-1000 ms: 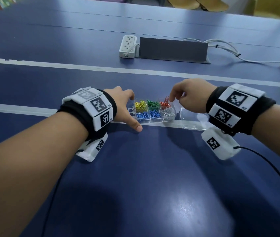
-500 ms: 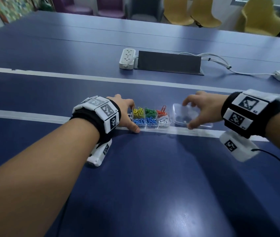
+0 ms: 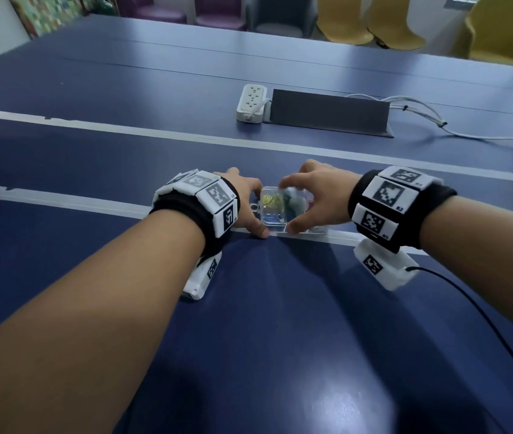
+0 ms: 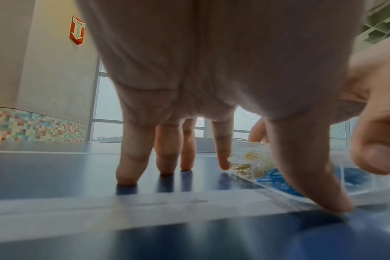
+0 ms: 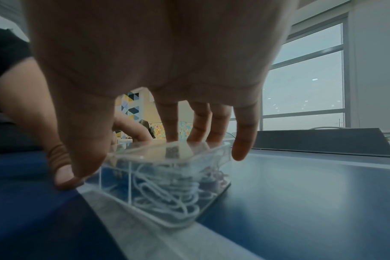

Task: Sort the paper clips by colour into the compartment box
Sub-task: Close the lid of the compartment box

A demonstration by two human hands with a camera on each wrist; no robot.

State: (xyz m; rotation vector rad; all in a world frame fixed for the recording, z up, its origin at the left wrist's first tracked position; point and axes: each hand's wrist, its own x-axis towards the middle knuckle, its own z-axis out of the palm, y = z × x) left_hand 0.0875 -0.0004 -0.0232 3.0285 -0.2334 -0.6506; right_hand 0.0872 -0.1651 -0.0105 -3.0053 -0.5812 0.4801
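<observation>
Head: compartment box (image 3: 275, 214) sat on the bench (image 3: 280, 308) mid-width, on a white stripe (image 3: 61, 198). Right grip (image 3: 320, 195) clasped its lid (image 3: 292, 194).
Left wrist: left grip (image 4: 211, 88) released, fingertips (image 4: 126, 177) on bench beside box.
Right wrist: white clips (image 5: 167, 193) in the end compartment.

The compartment box (image 3: 272, 219) sits on the surface (image 3: 280, 324) between the two hands, the left hand (image 3: 244, 203) at its left end with fingertips down on the surface, the right hand (image 3: 317, 195) over its right part with a lid (image 5: 167, 151) on top of the box. Paper clips (image 5: 167, 191) lie inside the compartments. Well behind the box, a power strip (image 3: 251, 103) lies just left of a flat panel (image 3: 327, 112), with cables (image 3: 421, 117) running off to the right.
</observation>
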